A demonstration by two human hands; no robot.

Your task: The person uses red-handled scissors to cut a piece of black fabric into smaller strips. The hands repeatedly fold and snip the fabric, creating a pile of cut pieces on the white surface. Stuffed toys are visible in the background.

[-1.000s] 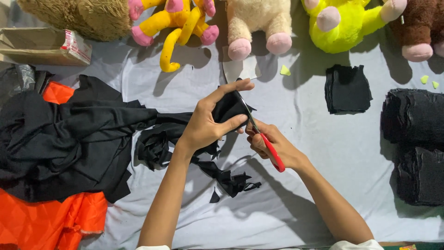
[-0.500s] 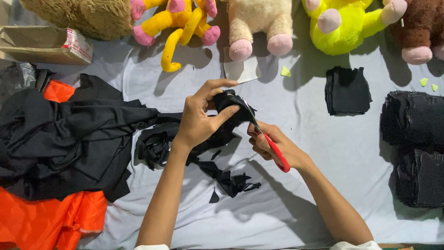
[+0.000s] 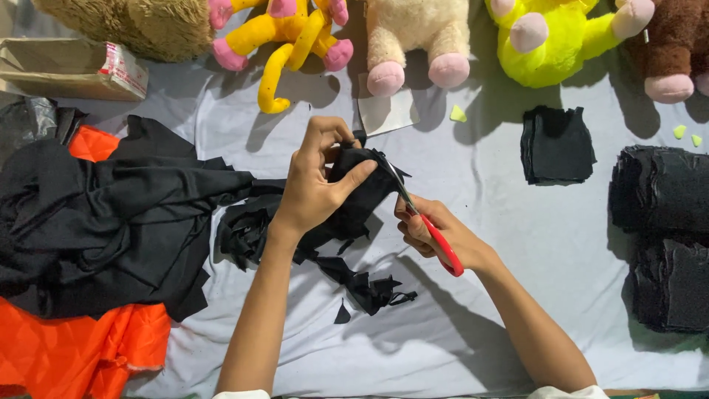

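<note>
The left hand [image 3: 317, 181] is up over the middle of the worktop [image 3: 473, 222], which is covered by a pale grey sheet, and it is pinching a small folded piece of black fabric [image 3: 360, 185] between thumb and fingers — a firm grip, the thumb laid across the front of the cloth. Just beside it, the right hand [image 3: 436, 233] is wrapped around a pair of red-handled scissors [image 3: 425, 225], the thin blades angled up and meeting the edge of that black piece. Below the hands lie loose black offcuts [image 3: 365, 284], jagged scraps scattered on the sheet. To the left sprawls a big heap of crumpled black cloth [image 3: 111, 214], lying over a bright orange fabric [image 3: 81, 351]. Over on the right — well apart from the cutting — sits a small square stack of black cut pieces [image 3: 557, 144], and at the far edge taller dark piles of cut fabric [image 3: 665, 229]. Along the top runs a row of plush toys: a yellow and pink one [image 3: 284, 33], a cream one with pink feet [image 3: 417, 37], a neon yellow one [image 3: 550, 41].
</note>
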